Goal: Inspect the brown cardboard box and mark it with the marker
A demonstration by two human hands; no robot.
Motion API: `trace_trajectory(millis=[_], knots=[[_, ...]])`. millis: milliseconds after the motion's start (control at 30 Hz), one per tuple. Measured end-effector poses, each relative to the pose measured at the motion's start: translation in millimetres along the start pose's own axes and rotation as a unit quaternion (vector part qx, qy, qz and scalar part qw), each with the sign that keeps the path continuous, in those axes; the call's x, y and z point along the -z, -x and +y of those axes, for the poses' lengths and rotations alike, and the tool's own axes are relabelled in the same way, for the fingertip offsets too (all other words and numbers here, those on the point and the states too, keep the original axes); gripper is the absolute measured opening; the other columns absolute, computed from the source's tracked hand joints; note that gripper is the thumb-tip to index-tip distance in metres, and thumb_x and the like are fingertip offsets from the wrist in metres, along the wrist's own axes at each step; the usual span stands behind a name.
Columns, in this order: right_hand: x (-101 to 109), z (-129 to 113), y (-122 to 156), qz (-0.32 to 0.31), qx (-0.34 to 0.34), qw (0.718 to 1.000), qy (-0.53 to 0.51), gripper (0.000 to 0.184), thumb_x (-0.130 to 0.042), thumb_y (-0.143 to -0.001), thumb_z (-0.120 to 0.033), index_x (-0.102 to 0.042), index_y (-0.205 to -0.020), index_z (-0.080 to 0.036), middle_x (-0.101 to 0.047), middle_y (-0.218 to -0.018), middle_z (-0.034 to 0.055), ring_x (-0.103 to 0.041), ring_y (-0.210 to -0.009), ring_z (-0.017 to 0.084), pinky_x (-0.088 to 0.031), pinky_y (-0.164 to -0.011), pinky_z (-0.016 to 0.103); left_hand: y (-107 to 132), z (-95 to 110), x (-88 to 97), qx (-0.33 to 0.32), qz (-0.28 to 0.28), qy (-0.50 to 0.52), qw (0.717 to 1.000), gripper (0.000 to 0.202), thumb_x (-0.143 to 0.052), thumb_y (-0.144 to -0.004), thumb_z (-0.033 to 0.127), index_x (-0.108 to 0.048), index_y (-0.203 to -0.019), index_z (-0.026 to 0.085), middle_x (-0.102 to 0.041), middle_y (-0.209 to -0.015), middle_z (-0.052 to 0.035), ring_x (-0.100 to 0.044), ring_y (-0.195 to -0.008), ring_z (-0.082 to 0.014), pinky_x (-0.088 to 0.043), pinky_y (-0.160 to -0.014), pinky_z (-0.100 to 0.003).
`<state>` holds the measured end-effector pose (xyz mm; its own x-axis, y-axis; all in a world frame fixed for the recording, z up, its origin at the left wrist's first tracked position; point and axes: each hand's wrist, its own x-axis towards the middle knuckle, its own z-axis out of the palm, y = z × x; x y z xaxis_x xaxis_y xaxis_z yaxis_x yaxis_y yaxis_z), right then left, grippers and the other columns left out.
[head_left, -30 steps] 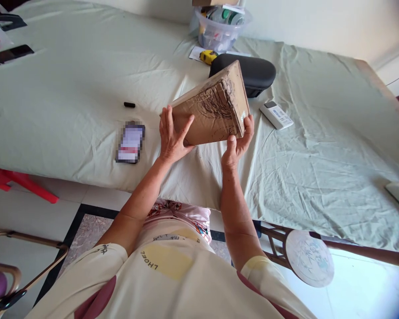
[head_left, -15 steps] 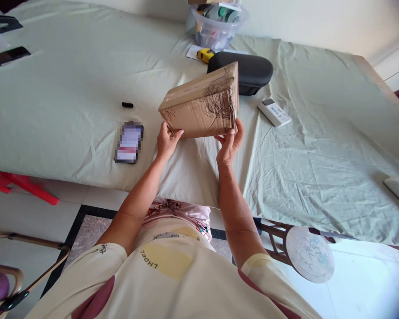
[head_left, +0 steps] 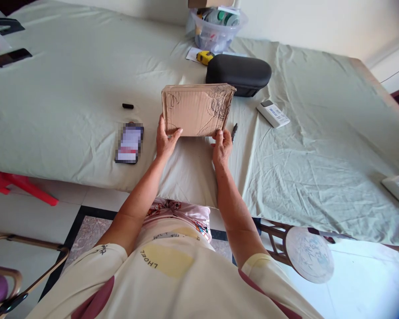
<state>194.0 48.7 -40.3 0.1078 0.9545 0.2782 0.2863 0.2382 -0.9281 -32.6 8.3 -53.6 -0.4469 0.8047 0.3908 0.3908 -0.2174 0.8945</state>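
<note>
A brown cardboard box [head_left: 194, 110] with dark pen scribbles on its upper corners is held between both hands, its broad scribbled face turned towards me. My left hand [head_left: 166, 141] grips the lower left corner, thumb on the front face. At the lower right corner, my right hand [head_left: 222, 144] is closed on the box, its thumb on the front edge. Just right of that hand lies a black pen [head_left: 234, 132] on the cloth. The fingers behind the box are hidden.
A black zip case [head_left: 238, 73], a yellow tape measure [head_left: 205, 57] and a plastic tub [head_left: 216, 31] stand behind the box. Right of it lies a white device [head_left: 273, 113]. To the left are a lit phone [head_left: 129, 144], a small black piece [head_left: 128, 106] and a dark phone [head_left: 9, 58].
The box has been turned from a slant to nearly level, its scribbled face now squarer to me. My right hand has shifted left and lower, and the pen beside it has come into view.
</note>
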Motion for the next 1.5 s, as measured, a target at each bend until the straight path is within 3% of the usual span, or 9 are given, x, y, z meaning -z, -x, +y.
trace_trajectory(millis=[233,400,600,900,1033,1267,1367,1500], knots=[[-8.1,2.8,3.9,0.026,0.028,0.997,0.070,0.066,-0.068,-0.082,-0.085,-0.057,-0.102,-0.023,-0.053,-0.091,0.0002,-0.057,-0.085,0.020,-0.057,-0.088,0.045,6.3,15.2,1.9,-0.011,-0.012,-0.019,1.000,0.134,-0.096,-0.078,0.044,-0.004,-0.174,0.023,-0.019,-0.184,-0.0197,-0.017,-0.173,-0.0329,-0.014,-0.144,-0.047],[-18.3,8.7,9.8,0.033,0.044,0.997,0.052,0.083,-0.079,-0.074,-0.081,-0.054,-0.128,-0.023,-0.056,-0.117,0.0075,-0.063,-0.093,0.022,-0.060,-0.090,0.048,8.4,21.5,1.2,-0.021,-0.019,-0.025,0.999,0.142,-0.099,-0.075,0.037,0.003,-0.173,0.028,-0.009,-0.186,-0.0167,-0.008,-0.174,-0.0339,-0.010,-0.144,-0.051],[-20.8,13.6,10.2,0.019,0.045,0.996,0.069,0.097,-0.082,-0.074,-0.077,-0.045,-0.147,-0.024,-0.055,-0.118,0.0080,-0.066,-0.099,0.026,-0.061,-0.095,0.055,10.9,23.4,-1.4,-0.021,-0.015,-0.033,0.999,0.143,-0.099,-0.075,0.033,0.005,-0.174,0.026,-0.009,-0.186,-0.0182,-0.009,-0.174,-0.0351,-0.009,-0.144,-0.051],[-23.7,2.5,14.2,0.017,0.050,0.997,0.059,0.128,-0.089,-0.071,-0.070,-0.018,-0.167,-0.023,-0.052,-0.143,0.0176,-0.066,-0.102,0.024,-0.065,-0.092,0.047,11.5,25.3,-1.8,0.001,-0.010,-0.033,0.999,0.140,-0.100,-0.073,0.032,-0.002,-0.173,0.027,-0.014,-0.185,-0.0174,-0.016,-0.173,-0.0356,-0.014,-0.144,-0.054],[-22.7,5.9,12.9,0.009,0.044,0.997,0.056,0.120,-0.087,-0.075,-0.064,-0.022,-0.168,-0.029,-0.055,-0.140,0.0145,-0.069,-0.098,0.023,-0.066,-0.087,0.046,11.3,27.9,0.3,0.015,-0.008,-0.037,0.999,0.139,-0.100,-0.071,0.030,-0.006,-0.173,0.024,-0.018,-0.184,-0.0179,-0.018,-0.173,-0.0353,-0.015,-0.144,-0.051],[-10.3,8.2,2.3,-0.013,0.046,0.998,0.052,0.077,-0.081,-0.083,-0.059,-0.054,-0.149,-0.029,-0.070,-0.117,0.0065,-0.066,-0.078,0.017,-0.064,-0.077,0.039,8.6,24.9,4.3,0.025,0.006,-0.022,0.999,0.132,-0.097,-0.074,0.028,-0.009,-0.173,0.027,-0.023,-0.184,-0.0140,-0.022,-0.172,-0.0318,-0.018,-0.143,-0.047],[-6.8,3.3,0.1,-0.008,0.037,0.999,0.016,0.068,-0.078,-0.085,-0.064,-0.060,-0.140,-0.028,-0.073,-0.111,0.0049,-0.062,-0.068,0.014,-0.063,-0.071,0.038,5.8,20.1,5.4,0.034,0.018,-0.014,0.999,0.129,-0.096,-0.076,0.033,-0.011,-0.173,0.029,-0.030,-0.181,-0.0140,-0.032,-0.169,-0.0307,-0.027,-0.141,-0.047],[-5.4,-4.2,1.6,-0.009,0.035,0.998,-0.050,0.059,-0.062,-0.094,-0.075,-0.065,-0.130,-0.029,-0.075,-0.108,0.0045,-0.060,-0.064,0.013,-0.062,-0.066,0.035,3.2,12.6,6.0,0.065,0.035,-0.006,0.997,0.125,-0.093,-0.080,0.047,-0.012,-0.174,0.030,-0.032,-0.180,-0.0160,-0.040,-0.165,-0.0322,-0.044,-0.130,-0.047]])
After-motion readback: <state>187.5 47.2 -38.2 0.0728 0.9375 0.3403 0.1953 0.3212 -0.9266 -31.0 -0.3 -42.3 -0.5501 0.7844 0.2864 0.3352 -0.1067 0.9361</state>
